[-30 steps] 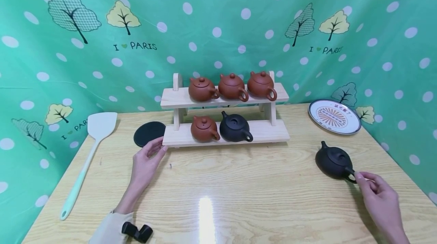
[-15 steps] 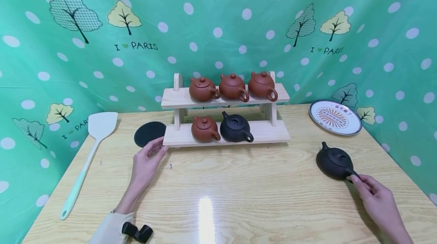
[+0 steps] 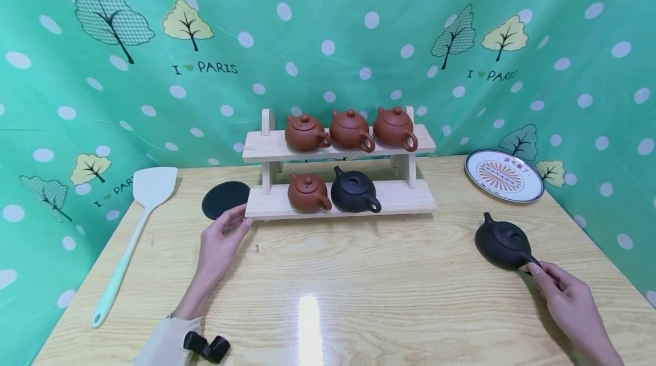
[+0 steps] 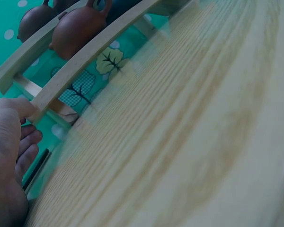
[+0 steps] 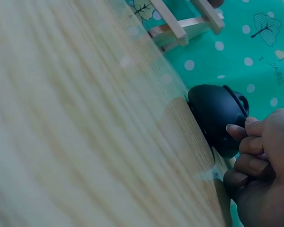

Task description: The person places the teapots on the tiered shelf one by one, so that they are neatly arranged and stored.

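Note:
At the left end of the wooden two-tier shelf (image 3: 402, 200), my left hand (image 3: 220, 243) pinches the lower board between thumb and fingers. My right hand (image 3: 571, 297) holds a black teapot (image 3: 502, 245) by its handle, spout pointing away. Whether that pot touches the table I cannot tell. In the right wrist view, curled fingers partly cover the black teapot (image 5: 215, 113). On the lower board sit a brown teapot (image 3: 308, 193) and another black teapot (image 3: 353, 190), side by side. Three brown teapots (image 3: 350, 130) line the upper board, handles toward the front right.
A black round lid or coaster (image 3: 224, 200) lies just left of the shelf. Farther left is a white spatula (image 3: 135, 235) with a pale green handle. A patterned plate (image 3: 504, 176) lies at the back right. The polka-dot cloth (image 3: 328, 70) rises behind the table.
My right hand has shifted slightly left and its fingers have closed farther round the black teapot's handle. That teapot has barely moved. The left hand stays on the shelf.

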Available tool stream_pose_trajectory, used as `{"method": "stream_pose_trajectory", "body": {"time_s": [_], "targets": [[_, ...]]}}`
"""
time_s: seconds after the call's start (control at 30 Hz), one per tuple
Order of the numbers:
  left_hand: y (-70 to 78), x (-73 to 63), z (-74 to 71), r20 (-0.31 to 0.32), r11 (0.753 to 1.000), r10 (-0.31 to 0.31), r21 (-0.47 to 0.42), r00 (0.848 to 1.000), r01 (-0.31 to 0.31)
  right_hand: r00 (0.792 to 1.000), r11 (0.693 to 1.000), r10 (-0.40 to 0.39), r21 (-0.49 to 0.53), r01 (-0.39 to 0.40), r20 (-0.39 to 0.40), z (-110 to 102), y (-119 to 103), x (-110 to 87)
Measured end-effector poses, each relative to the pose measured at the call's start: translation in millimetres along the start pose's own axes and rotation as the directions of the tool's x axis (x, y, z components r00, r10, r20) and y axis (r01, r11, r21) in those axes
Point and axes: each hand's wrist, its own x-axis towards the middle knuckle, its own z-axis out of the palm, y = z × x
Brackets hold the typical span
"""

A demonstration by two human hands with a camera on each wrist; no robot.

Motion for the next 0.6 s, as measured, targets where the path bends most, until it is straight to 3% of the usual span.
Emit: {"method": "stream_pose_trajectory", "body": {"time_s": [0.27,0.6], "targets": [[1.3,1.0,0.4,0.001,1.000,0.010,0.009,1.000,-0.010,0.994,0.998,-0.062,-0.025,0.060,-0.087,4.3,4.5,-0.7],[2.2,0.6,-0.8,0.002,1.000,-0.005,-0.003,1.000,0.005,0.978,0.997,-0.075,-0.005,0.075,-0.197,15.6,-1.1,-1.5]]}}
